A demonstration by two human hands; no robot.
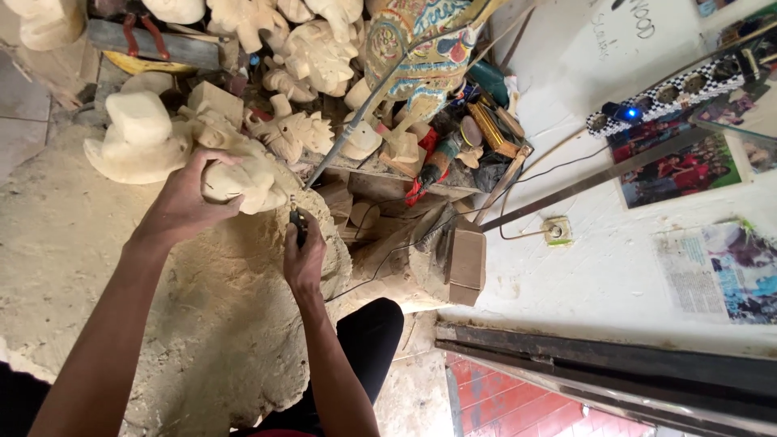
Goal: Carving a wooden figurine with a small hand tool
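While the left hand point(190, 202) clasps the pale unpainted wooden carving point(239, 180), the right hand point(303, 257), just right of it, grips a slim black rotary handpiece point(297, 222) pointing up at the carving.

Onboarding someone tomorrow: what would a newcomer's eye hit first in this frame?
Centre left, the left hand grips a pale unpainted wood carving while the right hand holds a small dark rotary tool at its edge. Above them lies a heap of similar pale carvings, with one brightly painted carving at top centre.
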